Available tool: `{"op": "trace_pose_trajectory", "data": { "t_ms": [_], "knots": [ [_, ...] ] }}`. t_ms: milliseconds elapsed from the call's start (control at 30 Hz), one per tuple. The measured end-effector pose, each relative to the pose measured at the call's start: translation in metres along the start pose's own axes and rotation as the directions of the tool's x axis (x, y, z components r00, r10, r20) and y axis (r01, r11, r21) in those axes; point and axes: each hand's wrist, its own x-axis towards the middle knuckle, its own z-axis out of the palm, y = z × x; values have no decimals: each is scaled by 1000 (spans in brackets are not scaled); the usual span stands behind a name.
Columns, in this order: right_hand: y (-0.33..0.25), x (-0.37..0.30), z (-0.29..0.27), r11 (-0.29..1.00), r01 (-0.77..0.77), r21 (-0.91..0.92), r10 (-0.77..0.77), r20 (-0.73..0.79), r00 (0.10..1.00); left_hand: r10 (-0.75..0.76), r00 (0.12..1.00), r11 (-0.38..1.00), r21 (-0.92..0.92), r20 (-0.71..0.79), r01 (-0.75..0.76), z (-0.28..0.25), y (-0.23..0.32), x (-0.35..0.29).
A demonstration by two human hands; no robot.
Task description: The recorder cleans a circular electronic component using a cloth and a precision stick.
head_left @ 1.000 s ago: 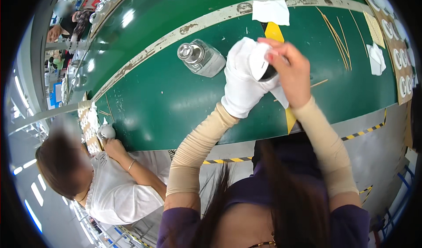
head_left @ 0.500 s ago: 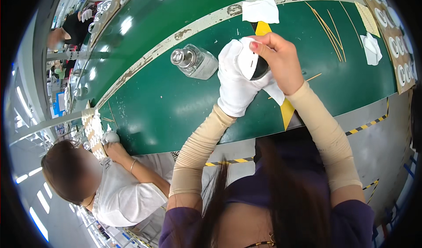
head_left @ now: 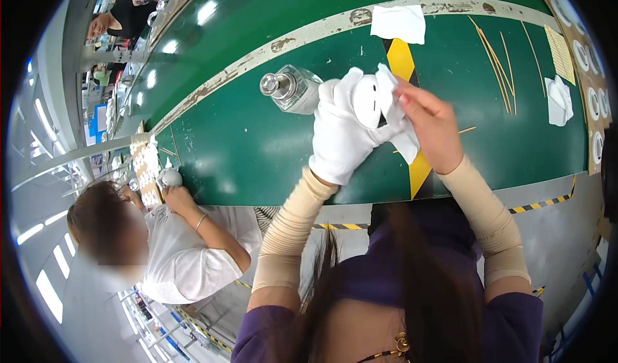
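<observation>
My left hand, in a white glove, is closed around a small rounded device with a smooth white face. Two short dark slots mark that face, and a bit of black surface shows at its lower edge. My bare right hand pinches a folded white cloth against the device's right edge. More white fabric hangs below, between the two hands. Just left of the gloved hand stands a clear square bottle with a metal top.
On the green table, a white cloth lies at the back over yellow-black tape. Thin wooden sticks, another cloth and a board of white rings are at right. A co-worker sits at left.
My right hand has slid from over the device to its right edge, pinching the cloth there. The white face now shows more fully, with less black visible. The whole view has shifted slightly.
</observation>
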Motion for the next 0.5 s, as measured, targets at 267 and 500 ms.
{"op": "trace_pose_trajectory", "data": {
  "t_ms": [267,500],
  "knots": [
    [-15,16,14,999,-41,-13,41,29,999,-121,985,985,-141,-119,104,30,-3,-21],
    [-10,54,3,973,-137,-188,150,54,987,-261,951,861,-486,-168,151,39,1,-13]
  ]
}}
